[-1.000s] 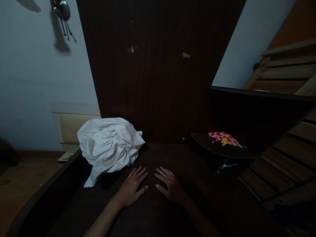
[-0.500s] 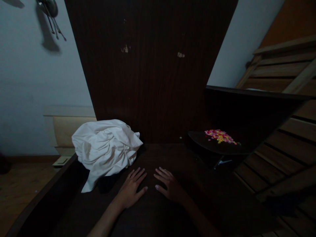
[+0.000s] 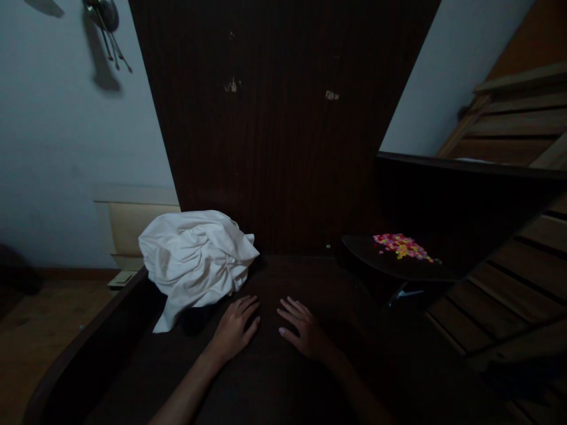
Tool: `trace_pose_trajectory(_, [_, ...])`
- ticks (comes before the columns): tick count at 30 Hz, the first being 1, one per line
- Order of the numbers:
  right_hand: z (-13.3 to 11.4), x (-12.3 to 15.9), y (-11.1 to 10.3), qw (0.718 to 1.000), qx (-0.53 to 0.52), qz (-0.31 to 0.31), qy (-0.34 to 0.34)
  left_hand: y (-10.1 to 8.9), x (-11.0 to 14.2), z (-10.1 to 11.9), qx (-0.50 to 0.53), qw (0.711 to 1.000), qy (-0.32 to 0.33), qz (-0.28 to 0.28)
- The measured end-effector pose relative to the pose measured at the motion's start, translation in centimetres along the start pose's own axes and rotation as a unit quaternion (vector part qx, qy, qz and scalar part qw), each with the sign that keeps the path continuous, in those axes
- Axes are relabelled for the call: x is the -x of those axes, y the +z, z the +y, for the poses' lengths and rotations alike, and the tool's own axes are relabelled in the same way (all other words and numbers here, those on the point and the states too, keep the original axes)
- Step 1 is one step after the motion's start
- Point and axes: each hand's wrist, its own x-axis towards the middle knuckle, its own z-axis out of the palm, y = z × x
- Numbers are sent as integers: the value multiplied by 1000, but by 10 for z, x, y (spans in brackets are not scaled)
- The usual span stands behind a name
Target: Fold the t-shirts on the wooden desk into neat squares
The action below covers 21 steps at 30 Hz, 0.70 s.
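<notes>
My left hand (image 3: 237, 326) lies palm down on the dark wooden desk top (image 3: 261, 378), fingers apart and holding nothing. Close beyond it, to the left, is a crumpled white cloth (image 3: 199, 254) in a heap, with something black partly showing beneath it. My right hand (image 3: 303, 330) also rests on the desk with its fingers spread and nothing in it. On a low curved shelf (image 3: 358, 251) to the right lies a pile of small pink, red and yellow pieces (image 3: 403, 245), too small to name.
A tall dark panel (image 3: 283, 147) rises behind the desk. The desk's raised left edge (image 3: 88, 336) runs along one side. Wooden slats (image 3: 518, 295) stand at the right. A wall lamp (image 3: 103, 15) hangs at upper left. A slim pale object (image 3: 410, 293) shows under the shelf.
The view has turned slightly, so the surroundings appear shifted right. My left hand has drawn its fingers a little closer together. Both hands stay on the desk.
</notes>
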Motion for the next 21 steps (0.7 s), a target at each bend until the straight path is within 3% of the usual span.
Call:
trace_pose_trajectory(4, [1, -1, 0, 999, -25, 3, 20, -7, -12, 2, -26, 989, -79, 120])
trace_pose_trajectory(10, [-1, -22, -12, 995, -57, -2, 81, -14, -47, -1, -77, 954, -176, 229])
trace_pose_trajectory(16, [3, -61, -15, 984, -153, 52, 75, -31, -77, -6, -97, 922, -298, 227])
trace_pose_trajectory(21, [4, -110, -7, 949, -283, 100, 91, -51, -87, -7, -63, 924, -289, 241])
